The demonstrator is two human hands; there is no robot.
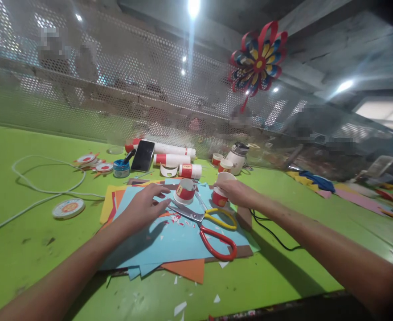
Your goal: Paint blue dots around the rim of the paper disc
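My right hand is closed on a red and white paper cup, which stands mouth up at the right of the blue paper sheets. To the left, my left hand hovers over the sheets with its fingers apart and nothing in them. Just beyond its fingertips, a second paper cup rests upside down, tilted in view. Large scissors with one red and one yellow handle lie between the hands, blades toward my left hand. Small white and red paper scraps are scattered beside the blades.
Behind the sheets are a black phone, a blue paint jar, white and red rolls and a kettle-like jug beside more cups. A tape roll and white cable lie left. A paper flower hangs above.
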